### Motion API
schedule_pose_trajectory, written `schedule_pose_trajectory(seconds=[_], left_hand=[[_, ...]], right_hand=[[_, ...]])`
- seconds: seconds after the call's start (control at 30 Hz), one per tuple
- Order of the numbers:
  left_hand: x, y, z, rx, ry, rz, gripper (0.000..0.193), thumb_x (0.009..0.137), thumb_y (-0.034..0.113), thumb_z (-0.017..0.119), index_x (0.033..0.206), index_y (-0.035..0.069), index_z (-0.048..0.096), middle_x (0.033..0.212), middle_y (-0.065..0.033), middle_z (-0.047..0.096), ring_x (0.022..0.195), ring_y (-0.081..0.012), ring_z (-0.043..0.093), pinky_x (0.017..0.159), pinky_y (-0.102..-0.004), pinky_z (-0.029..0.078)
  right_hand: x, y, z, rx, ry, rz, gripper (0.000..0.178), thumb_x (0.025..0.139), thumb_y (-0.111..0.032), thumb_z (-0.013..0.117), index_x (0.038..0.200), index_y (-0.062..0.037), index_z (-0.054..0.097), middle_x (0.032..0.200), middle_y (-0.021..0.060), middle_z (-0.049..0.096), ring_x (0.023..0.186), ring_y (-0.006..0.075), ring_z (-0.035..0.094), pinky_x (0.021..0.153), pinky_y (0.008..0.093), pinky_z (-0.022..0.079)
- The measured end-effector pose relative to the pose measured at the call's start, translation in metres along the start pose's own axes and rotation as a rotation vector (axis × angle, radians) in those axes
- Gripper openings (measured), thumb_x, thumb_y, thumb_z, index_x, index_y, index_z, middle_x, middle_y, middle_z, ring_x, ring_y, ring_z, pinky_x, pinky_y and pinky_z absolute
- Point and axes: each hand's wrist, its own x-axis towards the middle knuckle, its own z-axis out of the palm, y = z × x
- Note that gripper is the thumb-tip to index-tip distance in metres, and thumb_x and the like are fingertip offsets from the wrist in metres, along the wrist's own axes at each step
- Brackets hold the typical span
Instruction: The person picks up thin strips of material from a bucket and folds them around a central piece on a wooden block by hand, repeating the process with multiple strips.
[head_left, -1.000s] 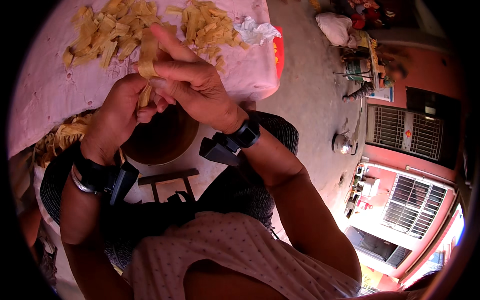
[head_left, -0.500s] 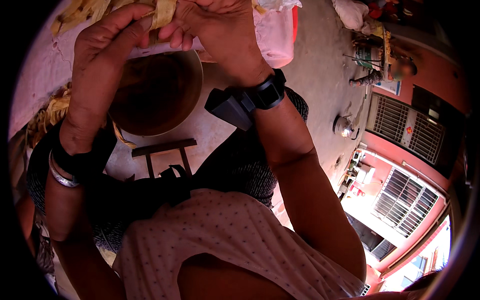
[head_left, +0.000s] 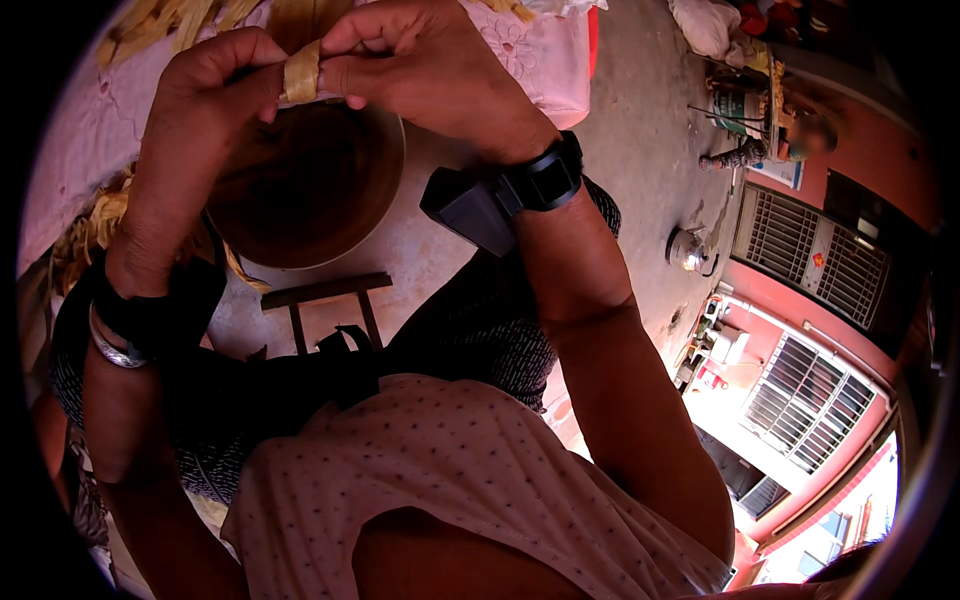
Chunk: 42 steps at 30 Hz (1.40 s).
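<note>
A pale yellow flat strip [head_left: 301, 72] of dried, leaf-like material is folded into a small band or roll between my hands. My left hand [head_left: 205, 95] pinches its left side with thumb and fingers. On the opposite side my right hand [head_left: 430, 75] is closed on it, thumb and forefinger pressed against the edge. Both hands are above a round basin [head_left: 372, 205] with a dark brown inside, which they partly cover. Behind them, more yellow strips [head_left: 150, 38] lie on a pink cloth [head_left: 530, 70].
A heap of yellow strips [head_left: 105, 222] hangs at the left beside the basin. A low wooden stool [head_left: 328, 291] stands near my knees. On the concrete floor to the right is a shiny kettle [head_left: 687, 253]. Farther off, a person [head_left: 808, 137] is near a green-and-white bucket [head_left: 735, 108].
Both hands have moved nearer, away from the cloth's edge, bringing the strip over the basin. The strip's folded band now shows more plainly between the fingers.
</note>
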Motion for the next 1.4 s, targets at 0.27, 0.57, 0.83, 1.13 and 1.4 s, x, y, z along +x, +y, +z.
schedule_pose_trajectory(seconds=[0.27, 0.57, 0.83, 1.13, 1.4], left_hand=[[0.003, -0.006, -0.002, -0.234, 0.019, -0.233, 0.017, 0.078, 0.021, 0.058, 0.086, 0.006, 0.061, 0.065, 0.0046, 0.049, 0.061, -0.0022, 0.043, 0.055, -0.0173, 0.029], [-0.01, 0.0, -0.017, -0.28, 0.259, -0.112, 0.025, 0.08, 0.017, 0.058, 0.097, -0.002, 0.058, 0.062, 0.0043, 0.045, 0.06, -0.0026, 0.041, 0.057, -0.017, 0.03], [-0.005, 0.008, -0.014, -0.633, 0.128, -0.268, 0.014, 0.078, 0.012, 0.056, 0.083, -0.001, 0.06, 0.058, 0.0017, 0.05, 0.046, -0.0021, 0.029, 0.046, -0.0181, 0.022], [-0.014, 0.004, 0.003, -0.382, 0.209, 0.065, 0.012, 0.077, 0.008, 0.056, 0.079, -0.003, 0.059, 0.072, -0.0037, 0.055, 0.057, -0.0065, 0.042, 0.054, -0.0183, 0.033], [-0.02, 0.012, -0.005, -0.491, 0.157, -0.125, 0.012, 0.078, 0.009, 0.053, 0.078, -0.001, 0.059, 0.072, -0.0025, 0.052, 0.062, -0.0067, 0.044, 0.059, -0.0183, 0.035]], right_hand=[[-0.001, 0.006, 0.003, -0.277, 0.127, -0.115, 0.008, 0.071, -0.007, 0.064, 0.074, 0.0012, 0.063, 0.057, 0.0074, 0.059, 0.05, 0.0081, 0.054, 0.049, 0.0221, 0.043], [-0.011, -0.003, -0.032, -0.033, 0.392, -0.105, 0.01, 0.084, -0.008, 0.056, 0.082, 0.001, 0.059, 0.07, 0.0049, 0.058, 0.052, 0.0063, 0.048, 0.052, 0.0204, 0.043], [-0.012, 0.005, -0.007, -0.028, 0.182, -0.034, 0.026, 0.086, -0.025, 0.06, 0.075, -0.0016, 0.056, 0.056, -0.0009, 0.05, 0.051, 0.004, 0.045, 0.048, 0.0185, 0.037], [-0.011, 0.0, -0.002, -0.015, 0.128, -0.112, 0.033, 0.09, -0.021, 0.053, 0.065, -0.0009, 0.051, 0.054, -0.0033, 0.044, 0.05, 0.0026, 0.037, 0.046, 0.0196, 0.031], [-0.01, -0.001, 0.0, 0.131, 0.12, -0.119, 0.021, 0.084, -0.013, 0.061, 0.068, -0.0019, 0.054, 0.053, -0.003, 0.048, 0.05, 0.0028, 0.044, 0.044, 0.019, 0.036]])
